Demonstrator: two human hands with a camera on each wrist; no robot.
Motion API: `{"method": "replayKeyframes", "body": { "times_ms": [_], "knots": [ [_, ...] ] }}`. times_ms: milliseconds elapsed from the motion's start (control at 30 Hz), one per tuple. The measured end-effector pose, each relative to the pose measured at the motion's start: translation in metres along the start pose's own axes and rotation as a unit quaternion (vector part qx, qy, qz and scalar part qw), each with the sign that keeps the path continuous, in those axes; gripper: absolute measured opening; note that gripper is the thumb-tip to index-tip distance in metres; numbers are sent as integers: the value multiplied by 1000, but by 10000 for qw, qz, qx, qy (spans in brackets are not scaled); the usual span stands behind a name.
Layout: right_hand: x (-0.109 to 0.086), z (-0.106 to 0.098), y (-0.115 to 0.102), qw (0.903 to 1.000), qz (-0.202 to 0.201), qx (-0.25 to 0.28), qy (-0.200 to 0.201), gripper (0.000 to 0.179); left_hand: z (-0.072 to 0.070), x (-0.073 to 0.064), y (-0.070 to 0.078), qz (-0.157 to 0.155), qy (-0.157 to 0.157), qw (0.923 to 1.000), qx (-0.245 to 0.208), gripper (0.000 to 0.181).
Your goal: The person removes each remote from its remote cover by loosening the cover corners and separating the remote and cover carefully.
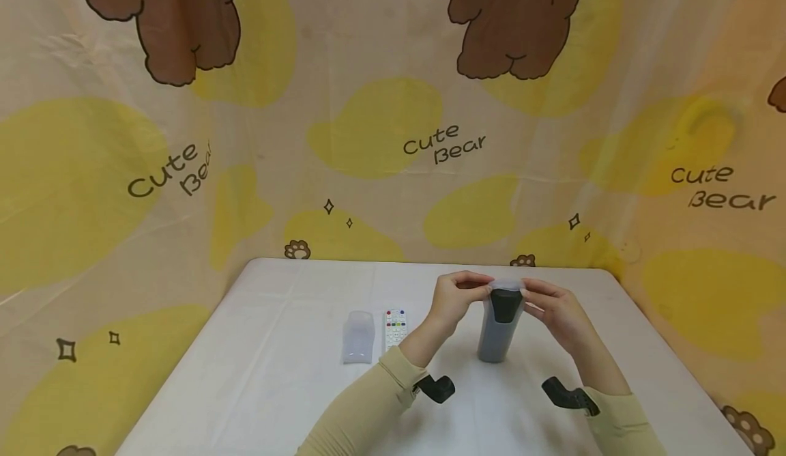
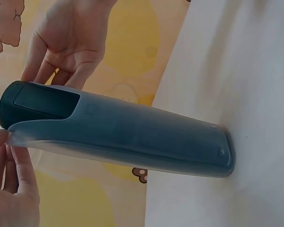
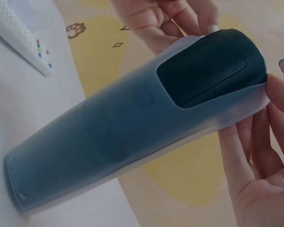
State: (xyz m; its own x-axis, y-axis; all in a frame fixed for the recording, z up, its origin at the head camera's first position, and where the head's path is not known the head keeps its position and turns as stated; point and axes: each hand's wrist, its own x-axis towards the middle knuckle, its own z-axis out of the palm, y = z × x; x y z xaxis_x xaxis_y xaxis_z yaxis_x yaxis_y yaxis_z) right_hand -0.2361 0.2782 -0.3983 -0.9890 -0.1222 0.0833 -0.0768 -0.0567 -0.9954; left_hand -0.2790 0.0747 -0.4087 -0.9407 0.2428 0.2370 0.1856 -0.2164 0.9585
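A dark remote control (image 1: 507, 304) stands upright inside a frosted translucent sleeve (image 1: 493, 336), its bottom end on the white table. The dark upper end of the remote (image 3: 213, 66) shows through the sleeve's cut-out. With thumb and fingers, my left hand (image 1: 453, 300) pinches one side of the sleeve's upper rim. On the opposite side, my right hand (image 1: 560, 311) pinches the rim too, its thumb beside the remote's top in the right wrist view. The lower part of the remote appears only dimly through the sleeve (image 2: 151, 135).
Left of the hands, a second frosted sleeve (image 1: 359, 340) lies flat on the white table (image 1: 270, 353). Beside it is a white remote control (image 1: 396, 325) with coloured buttons, partly covered by the left forearm. A bear-print curtain (image 1: 368, 190) hangs behind the table.
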Motion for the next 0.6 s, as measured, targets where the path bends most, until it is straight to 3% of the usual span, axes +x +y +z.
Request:
{"method": "replayKeyframes", "body": {
  "times_ms": [600],
  "knots": [
    [5, 2, 6, 9970, 287, 722, -31, 27, -3, 0, -5, -383, 49, 9992, -94, 16]
  ]
}}
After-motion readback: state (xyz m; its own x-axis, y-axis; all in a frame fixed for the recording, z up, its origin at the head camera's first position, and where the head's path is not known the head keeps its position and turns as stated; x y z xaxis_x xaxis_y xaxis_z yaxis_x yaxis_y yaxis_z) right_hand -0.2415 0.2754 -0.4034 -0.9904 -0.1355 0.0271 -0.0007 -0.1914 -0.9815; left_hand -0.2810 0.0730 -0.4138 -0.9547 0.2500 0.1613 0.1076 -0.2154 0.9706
